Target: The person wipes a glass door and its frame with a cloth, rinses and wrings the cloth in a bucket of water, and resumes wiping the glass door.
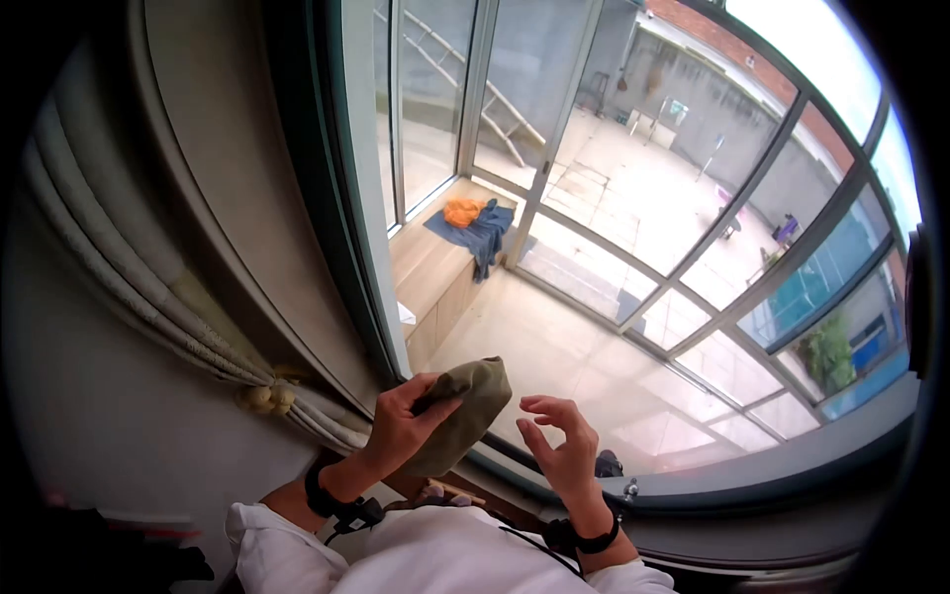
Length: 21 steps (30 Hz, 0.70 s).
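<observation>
1. The left hand (398, 426) pinches a folded olive-green cloth (469, 408) before the white fabric shirt (430, 556)
2. To me it looks light, soft, hardly fragile; its free right edge suits gripping
3. The empty right hand (562, 447), thumb and fingers parted, hovers beside it

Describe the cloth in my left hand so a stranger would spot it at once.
From the tall glass wall, look down to the white shirt at the bottom. Just above it, your left hand grips a bunched cloth. Its olive-green colour sets it apart from the blue cloth and orange bundle on the wood-coloured bench.
</observation>
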Each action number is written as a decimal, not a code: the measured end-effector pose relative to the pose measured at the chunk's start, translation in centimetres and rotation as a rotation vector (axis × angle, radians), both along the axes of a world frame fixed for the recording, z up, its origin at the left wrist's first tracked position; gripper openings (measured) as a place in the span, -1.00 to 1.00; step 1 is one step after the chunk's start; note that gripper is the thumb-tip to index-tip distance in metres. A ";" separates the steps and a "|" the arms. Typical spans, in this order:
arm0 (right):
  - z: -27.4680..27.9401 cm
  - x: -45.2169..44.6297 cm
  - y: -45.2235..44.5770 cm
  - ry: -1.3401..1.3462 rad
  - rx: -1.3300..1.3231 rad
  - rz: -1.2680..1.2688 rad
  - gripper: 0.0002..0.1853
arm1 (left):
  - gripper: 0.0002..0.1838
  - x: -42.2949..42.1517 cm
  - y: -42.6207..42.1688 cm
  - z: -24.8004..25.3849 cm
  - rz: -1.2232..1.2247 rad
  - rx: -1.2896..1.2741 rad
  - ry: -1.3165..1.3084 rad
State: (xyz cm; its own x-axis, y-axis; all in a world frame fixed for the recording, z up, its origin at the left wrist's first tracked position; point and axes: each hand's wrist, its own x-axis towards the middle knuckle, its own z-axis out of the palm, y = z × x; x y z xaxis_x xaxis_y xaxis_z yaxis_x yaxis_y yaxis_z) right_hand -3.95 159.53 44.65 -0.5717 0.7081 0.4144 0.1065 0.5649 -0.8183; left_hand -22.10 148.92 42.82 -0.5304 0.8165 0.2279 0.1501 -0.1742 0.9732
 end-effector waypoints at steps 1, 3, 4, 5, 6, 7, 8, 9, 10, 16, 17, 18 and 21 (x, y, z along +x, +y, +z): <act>1.3 0.0 -0.4 0.045 0.122 0.027 -0.62 | -0.75 0.1 0.0 0.9 0.000 0.044 0.033; 4.3 -0.3 -1.5 0.043 0.356 0.115 -0.44 | -0.69 1.2 0.0 2.8 -0.010 0.111 0.049; 5.3 -0.9 -1.9 0.007 0.480 0.171 -0.37 | -0.66 1.4 0.1 3.5 -0.023 0.145 0.045; 5.3 -1.6 -2.0 -0.001 0.522 0.244 -0.28 | -0.61 1.4 0.5 3.5 -0.045 0.165 0.144; 5.6 -2.3 -2.2 -0.033 0.586 0.228 -0.26 | -0.55 1.6 0.2 5.3 -0.152 0.170 0.189; 5.6 -2.8 -2.0 0.026 0.603 0.185 -0.27 | -0.51 1.8 0.4 6.6 -0.229 0.281 0.200; 5.8 -3.4 -1.8 0.084 0.616 0.146 -0.29 | -0.47 1.8 0.5 7.7 -0.307 0.389 0.211; 7.3 -3.3 -1.4 0.144 0.712 0.114 -0.33 | -0.36 1.1 0.3 9.0 -0.366 0.381 0.382; 8.9 -3.1 -0.6 0.194 0.794 0.131 -0.41 | -0.32 0.6 0.4 9.7 -0.407 0.396 0.441; 20.8 5.7 3.1 0.463 0.853 -0.352 -0.55 | -0.51 -8.6 -0.2 15.9 0.388 0.523 1.352; 25.0 7.3 4.4 0.544 1.079 -0.539 -0.53 | -0.51 -10.7 -0.5 16.9 0.536 0.382 1.521; 29.2 9.8 6.2 0.572 1.161 -0.771 -0.55 | -0.49 -12.6 -0.5 17.7 0.598 0.245 1.601; 43.8 16.6 12.0 0.341 1.537 -1.469 -0.50 | -0.34 -17.5 0.1 17.7 0.684 0.079 1.761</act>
State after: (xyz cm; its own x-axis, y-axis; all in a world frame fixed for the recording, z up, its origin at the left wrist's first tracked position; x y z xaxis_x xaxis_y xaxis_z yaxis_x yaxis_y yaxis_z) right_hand 12.66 171.50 88.41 0.1326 -0.4527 0.8817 0.9558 0.2940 0.0073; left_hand -39.57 148.98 60.54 0.1334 0.5567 0.8199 0.8838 0.3076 -0.3527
